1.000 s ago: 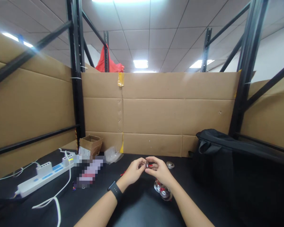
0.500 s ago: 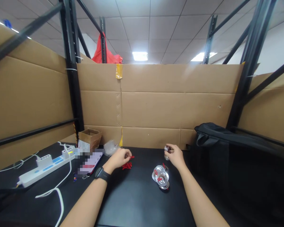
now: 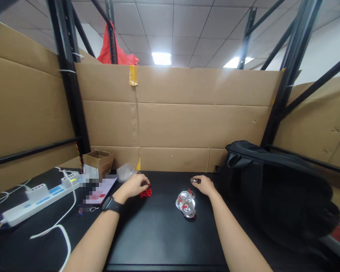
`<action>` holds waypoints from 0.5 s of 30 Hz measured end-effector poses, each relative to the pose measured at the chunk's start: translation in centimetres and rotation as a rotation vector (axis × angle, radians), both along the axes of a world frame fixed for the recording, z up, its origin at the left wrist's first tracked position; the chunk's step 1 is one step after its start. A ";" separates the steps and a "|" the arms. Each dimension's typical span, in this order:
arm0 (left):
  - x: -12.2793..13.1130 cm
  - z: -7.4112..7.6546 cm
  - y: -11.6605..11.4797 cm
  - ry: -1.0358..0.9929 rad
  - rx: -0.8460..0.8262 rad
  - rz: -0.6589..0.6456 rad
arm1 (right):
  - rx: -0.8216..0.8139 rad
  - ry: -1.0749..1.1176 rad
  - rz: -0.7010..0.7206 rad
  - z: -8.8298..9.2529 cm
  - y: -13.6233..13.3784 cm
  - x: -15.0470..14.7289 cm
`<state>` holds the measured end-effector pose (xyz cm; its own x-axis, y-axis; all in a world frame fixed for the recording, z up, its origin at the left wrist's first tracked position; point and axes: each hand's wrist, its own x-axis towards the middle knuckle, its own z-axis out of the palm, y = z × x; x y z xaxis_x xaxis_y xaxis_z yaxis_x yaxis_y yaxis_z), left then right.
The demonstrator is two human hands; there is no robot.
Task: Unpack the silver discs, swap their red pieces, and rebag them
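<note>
My left hand (image 3: 134, 185) is low over a small heap of red cords (image 3: 146, 193), thumb and fingers pinched on a red cord at the heap's edge. My right hand (image 3: 204, 185) grips a shiny metal finger cymbal (image 3: 195, 181) by its edge, close to the table; whether it is a single one I cannot tell. Between the hands and nearer to me, several silver finger cymbals (image 3: 187, 206) overlap in a loose pile, with red cord loops showing on some. A dark watch (image 3: 112, 205) is on my left wrist.
At left lie a white power strip (image 3: 42, 200) with a cable and a phone (image 3: 102, 190). Behind them stand a small cardboard box (image 3: 103, 160) and a clear plastic bag (image 3: 127, 172). A black bag (image 3: 272, 192) fills the right side; cardboard walls (image 3: 175, 121) enclose the table.
My left hand has lowered toward the red cord heap. My right hand has moved down, and the cymbal in it is now flatter. The whole view has shifted slightly.
</note>
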<state>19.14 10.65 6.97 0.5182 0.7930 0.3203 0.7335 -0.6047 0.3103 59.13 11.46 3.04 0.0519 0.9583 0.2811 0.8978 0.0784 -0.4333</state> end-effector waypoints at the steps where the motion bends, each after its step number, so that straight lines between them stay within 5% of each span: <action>1: 0.1 0.1 -0.1 -0.002 0.015 -0.001 | -0.021 -0.017 0.010 0.0 -0.1 0.0; 8: 0.4 0.4 -0.3 0.009 0.027 -0.016 | -0.052 -0.011 0.024 0.7 -0.6 0.1; 11: 0.5 0.4 -0.4 -0.002 0.037 -0.020 | 0.006 0.099 0.251 1.8 -1.2 0.1; 15: 0.7 0.3 -0.5 -0.026 0.047 -0.026 | -0.162 0.226 0.554 2.5 -2.0 -0.7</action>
